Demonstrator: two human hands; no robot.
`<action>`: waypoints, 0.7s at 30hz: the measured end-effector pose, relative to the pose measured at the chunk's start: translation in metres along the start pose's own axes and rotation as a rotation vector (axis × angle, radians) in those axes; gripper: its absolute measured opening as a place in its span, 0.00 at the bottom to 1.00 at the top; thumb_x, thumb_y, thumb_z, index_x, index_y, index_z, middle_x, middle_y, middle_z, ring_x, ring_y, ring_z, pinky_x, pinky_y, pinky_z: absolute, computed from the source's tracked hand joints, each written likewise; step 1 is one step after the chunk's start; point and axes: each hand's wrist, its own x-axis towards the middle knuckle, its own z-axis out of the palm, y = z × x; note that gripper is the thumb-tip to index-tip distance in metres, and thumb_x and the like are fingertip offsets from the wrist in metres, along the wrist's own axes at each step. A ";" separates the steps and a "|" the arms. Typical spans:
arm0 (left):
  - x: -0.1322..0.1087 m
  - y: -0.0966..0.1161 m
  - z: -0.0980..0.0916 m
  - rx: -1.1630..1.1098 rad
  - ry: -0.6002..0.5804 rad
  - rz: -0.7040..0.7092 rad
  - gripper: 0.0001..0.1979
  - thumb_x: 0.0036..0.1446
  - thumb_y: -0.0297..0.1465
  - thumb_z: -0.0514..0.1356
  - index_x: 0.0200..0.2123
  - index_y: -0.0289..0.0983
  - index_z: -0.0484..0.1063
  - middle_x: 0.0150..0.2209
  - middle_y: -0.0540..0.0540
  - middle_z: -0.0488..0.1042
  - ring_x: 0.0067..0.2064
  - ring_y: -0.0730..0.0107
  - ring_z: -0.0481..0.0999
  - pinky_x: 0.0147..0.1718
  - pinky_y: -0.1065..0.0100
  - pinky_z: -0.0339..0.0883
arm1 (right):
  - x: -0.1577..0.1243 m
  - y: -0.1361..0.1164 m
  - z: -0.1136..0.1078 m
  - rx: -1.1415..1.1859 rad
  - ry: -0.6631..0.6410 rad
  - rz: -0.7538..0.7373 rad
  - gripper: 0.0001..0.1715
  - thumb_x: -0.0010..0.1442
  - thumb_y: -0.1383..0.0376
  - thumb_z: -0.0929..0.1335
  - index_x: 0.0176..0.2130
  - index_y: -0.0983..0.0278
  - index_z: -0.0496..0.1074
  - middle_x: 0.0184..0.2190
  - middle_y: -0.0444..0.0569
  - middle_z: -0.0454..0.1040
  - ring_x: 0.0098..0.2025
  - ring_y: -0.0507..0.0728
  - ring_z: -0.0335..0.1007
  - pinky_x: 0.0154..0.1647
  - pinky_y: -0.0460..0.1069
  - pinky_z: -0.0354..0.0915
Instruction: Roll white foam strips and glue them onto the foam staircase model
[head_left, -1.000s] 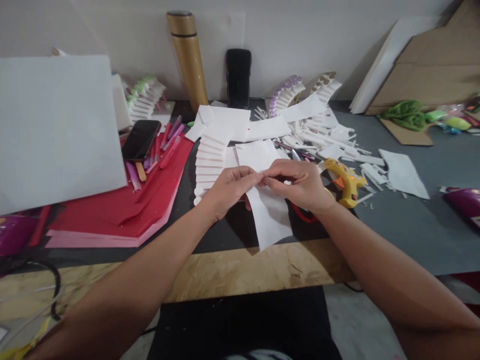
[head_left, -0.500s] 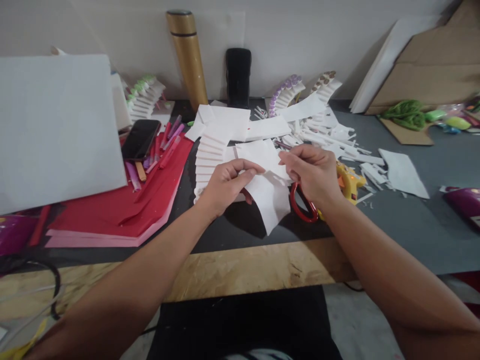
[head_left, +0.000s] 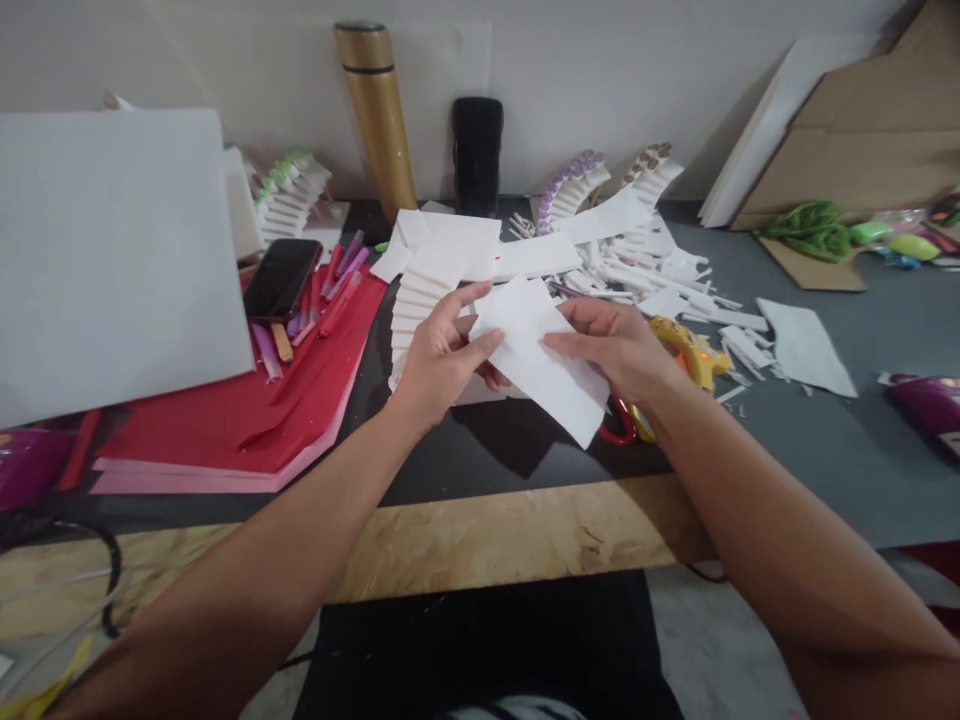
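Observation:
Both my hands hold a white piece of paper point(head_left: 551, 375) above the dark table top. My left hand point(head_left: 446, 360) pinches its left edge, thumb on the near face and fingers partly behind. At the right edge, my right hand point(head_left: 619, 345) grips it with the thumb on top. Behind my left hand lies a fan of pleated white strips point(head_left: 416, 310), partly covered. Scissors with a red handle point(head_left: 621, 422) lie below my right hand, mostly hidden. A yellow glue gun point(head_left: 694, 355) rests just beyond my right wrist.
Red paper sheets point(head_left: 195, 420) with pink ones beneath, a phone point(head_left: 283, 280) and a white board point(head_left: 112, 260) occupy the left. A gold bottle point(head_left: 379, 120) stands at the back. White paper scraps point(head_left: 630, 265) spread behind the right hand. Green cord point(head_left: 814, 228) sits far right.
The paper has been turned and now lies flatter between my hands. My right hand has shifted from a raised pinch to gripping the paper's right edge, and more of the glue gun shows.

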 end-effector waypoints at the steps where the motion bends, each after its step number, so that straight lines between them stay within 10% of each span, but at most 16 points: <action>1: 0.001 -0.002 -0.001 0.005 -0.007 -0.010 0.29 0.52 0.34 0.72 0.57 0.38 0.70 0.32 0.50 0.79 0.22 0.71 0.76 0.22 0.69 0.71 | 0.000 0.000 -0.002 0.001 -0.011 -0.005 0.23 0.48 0.60 0.82 0.41 0.66 0.79 0.30 0.48 0.82 0.25 0.53 0.77 0.21 0.45 0.69; 8: 0.004 -0.006 -0.006 0.117 -0.114 0.069 0.14 0.59 0.36 0.67 0.45 0.34 0.77 0.31 0.49 0.80 0.24 0.72 0.79 0.24 0.70 0.78 | -0.001 -0.001 -0.008 -0.058 -0.089 -0.009 0.33 0.51 0.62 0.81 0.56 0.62 0.78 0.35 0.49 0.84 0.29 0.55 0.80 0.27 0.46 0.74; 14: -0.008 0.006 -0.004 0.463 -0.211 0.298 0.12 0.66 0.34 0.61 0.47 0.34 0.79 0.39 0.46 0.81 0.27 0.76 0.82 0.29 0.77 0.76 | -0.001 -0.009 -0.014 -0.081 -0.123 -0.081 0.26 0.48 0.67 0.81 0.49 0.62 0.83 0.34 0.47 0.84 0.32 0.53 0.79 0.33 0.46 0.74; 21: -0.006 0.000 -0.001 0.391 -0.156 0.220 0.13 0.66 0.36 0.61 0.47 0.34 0.78 0.29 0.50 0.79 0.26 0.72 0.81 0.28 0.74 0.76 | 0.000 -0.002 -0.017 -0.159 -0.091 -0.085 0.12 0.53 0.60 0.80 0.37 0.63 0.85 0.30 0.45 0.82 0.26 0.50 0.74 0.26 0.44 0.69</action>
